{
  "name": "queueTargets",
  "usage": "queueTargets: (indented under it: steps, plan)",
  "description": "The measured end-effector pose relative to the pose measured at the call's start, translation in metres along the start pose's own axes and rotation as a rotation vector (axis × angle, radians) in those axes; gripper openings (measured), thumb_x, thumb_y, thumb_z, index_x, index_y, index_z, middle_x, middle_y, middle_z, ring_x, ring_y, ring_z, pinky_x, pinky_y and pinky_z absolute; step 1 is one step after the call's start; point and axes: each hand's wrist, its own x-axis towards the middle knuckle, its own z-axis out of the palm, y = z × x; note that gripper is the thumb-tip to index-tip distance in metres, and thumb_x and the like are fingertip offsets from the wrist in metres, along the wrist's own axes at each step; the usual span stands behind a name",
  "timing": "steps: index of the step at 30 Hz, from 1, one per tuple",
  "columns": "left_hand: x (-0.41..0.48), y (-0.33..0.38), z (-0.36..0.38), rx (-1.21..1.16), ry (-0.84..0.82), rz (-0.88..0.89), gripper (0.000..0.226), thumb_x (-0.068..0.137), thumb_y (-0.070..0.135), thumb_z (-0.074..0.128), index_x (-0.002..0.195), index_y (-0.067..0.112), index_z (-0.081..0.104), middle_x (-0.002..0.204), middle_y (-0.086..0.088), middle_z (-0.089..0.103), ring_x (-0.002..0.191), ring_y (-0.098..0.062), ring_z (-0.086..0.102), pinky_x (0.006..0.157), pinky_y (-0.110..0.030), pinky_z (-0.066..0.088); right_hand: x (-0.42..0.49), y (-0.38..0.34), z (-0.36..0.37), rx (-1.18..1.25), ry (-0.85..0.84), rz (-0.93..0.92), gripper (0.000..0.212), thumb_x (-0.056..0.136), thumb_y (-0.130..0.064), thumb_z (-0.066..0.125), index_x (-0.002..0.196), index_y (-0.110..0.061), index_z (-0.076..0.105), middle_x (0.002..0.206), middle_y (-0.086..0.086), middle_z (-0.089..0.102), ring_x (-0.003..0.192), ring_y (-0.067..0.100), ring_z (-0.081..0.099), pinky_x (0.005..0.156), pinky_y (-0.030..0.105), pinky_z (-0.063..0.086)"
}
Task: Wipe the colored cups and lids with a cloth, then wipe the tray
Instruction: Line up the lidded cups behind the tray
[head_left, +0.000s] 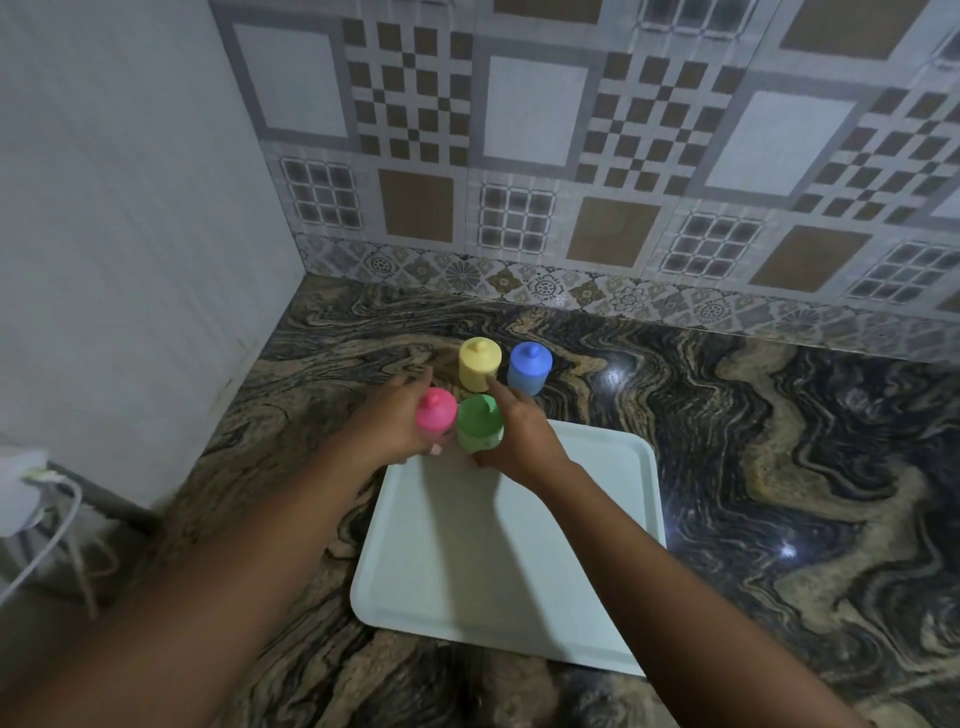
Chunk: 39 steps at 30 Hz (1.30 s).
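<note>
Four little lidded cups in the head view, and that's the only camera going. Yellow cup (480, 364) and blue cup (529, 366) stand side by side on the counter (753, 415), just past the far edge of the tray (571, 519). Left hand (395, 421) is curled round the pink cup (435, 415) and right hand (519, 431) round the green cup (479, 423), both at the tray's far left corner. It's blurry, so I can't tell if those two are lifted or resting. No cloth in sight.

My guess is these are light, stiff plastic, smooth enough to slip but not fragile, and the knobbed lids may sit loose. I'd grab round the body, not the knob. The tray looks rigid and light, so take it by the rim.
</note>
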Motion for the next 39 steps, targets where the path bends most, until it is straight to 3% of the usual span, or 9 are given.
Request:
queueTargets:
  steps: [3,8,12,16,19,23,30,35,39]
  plan:
    - [0.006,0.001,-0.021,0.071,0.068,0.027,0.104,0.070,0.031,0.087,0.155,0.020,0.027,0.155,-0.013,0.037,0.140,-0.031,0.039,0.113,-0.041,0.037,-0.006,0.007,-0.026,0.036,0.069,0.019,0.116,0.059,-0.020,0.098,0.156,-0.013,0.035,0.149,0.019,0.047,0.133,0.035,0.051,0.108,0.038,0.042]
    - [0.031,0.038,-0.037,-0.038,0.246,0.093,0.054,0.090,0.028,0.068,0.140,0.015,0.054,0.139,-0.011,0.058,0.125,-0.027,0.057,0.104,-0.036,0.044,0.008,0.017,-0.054,0.029,0.172,0.129,0.081,0.070,-0.024,0.088,0.143,-0.023,0.054,0.136,0.012,0.062,0.122,0.033,0.061,0.096,0.040,0.053]
    - [0.063,0.060,-0.026,0.001,0.184,0.122,0.057,0.089,0.030,0.068,0.142,0.016,0.050,0.140,-0.011,0.057,0.122,-0.028,0.058,0.099,-0.037,0.047,0.028,0.019,-0.064,-0.001,0.249,0.121,0.054,0.080,-0.003,0.062,0.131,-0.018,0.061,0.127,0.016,0.065,0.116,0.038,0.061,0.085,0.037,0.051]
    - [0.095,0.068,-0.014,0.088,0.092,0.120,0.068,0.084,0.031,0.072,0.145,0.015,0.046,0.145,-0.015,0.051,0.131,-0.031,0.051,0.106,-0.038,0.043,0.056,0.025,-0.069,-0.038,0.153,0.174,0.079,0.085,-0.007,0.069,0.156,-0.020,0.036,0.151,0.020,0.043,0.131,0.041,0.052,0.105,0.046,0.048]
    - [0.111,0.067,-0.008,0.143,0.021,0.093,0.078,0.078,0.036,0.079,0.146,0.015,0.046,0.145,-0.014,0.053,0.131,-0.032,0.051,0.105,-0.039,0.045,0.075,0.032,-0.065,-0.072,0.048,0.173,0.098,0.076,-0.020,0.084,0.158,-0.022,0.030,0.152,0.022,0.040,0.133,0.043,0.049,0.107,0.050,0.047]
    - [0.118,0.057,0.001,0.148,0.016,0.095,0.075,0.073,0.032,0.084,0.139,0.014,0.054,0.137,-0.014,0.058,0.123,-0.032,0.056,0.097,-0.034,0.046,0.091,0.041,-0.055,-0.091,0.006,0.185,0.096,0.069,-0.030,0.090,0.151,-0.022,0.040,0.144,0.018,0.052,0.128,0.041,0.053,0.100,0.052,0.052]
    - [0.115,0.057,0.004,0.062,0.049,0.095,0.069,0.069,0.028,0.084,0.130,0.014,0.055,0.123,-0.015,0.063,0.111,-0.033,0.060,0.083,-0.033,0.047,0.085,0.047,-0.048,-0.013,0.091,0.107,0.072,0.076,-0.019,0.081,0.142,-0.011,0.052,0.135,0.021,0.060,0.122,0.041,0.058,0.097,0.048,0.052]
    - [0.098,0.087,-0.012,0.012,0.104,0.178,0.085,0.071,0.031,0.082,0.144,0.011,0.044,0.139,-0.018,0.054,0.124,-0.034,0.053,0.095,-0.035,0.043,0.055,0.047,-0.074,0.046,0.222,0.096,0.071,0.073,-0.018,0.085,0.139,-0.013,0.058,0.131,0.018,0.063,0.117,0.036,0.060,0.093,0.038,0.050]
    - [0.069,0.117,-0.006,0.014,0.120,0.259,0.069,0.069,0.032,0.080,0.131,0.011,0.058,0.123,-0.017,0.063,0.112,-0.033,0.060,0.088,-0.032,0.046,0.019,0.056,-0.089,0.024,0.275,0.108,0.074,0.071,-0.019,0.085,0.139,-0.014,0.058,0.131,0.016,0.065,0.116,0.035,0.063,0.092,0.037,0.051]
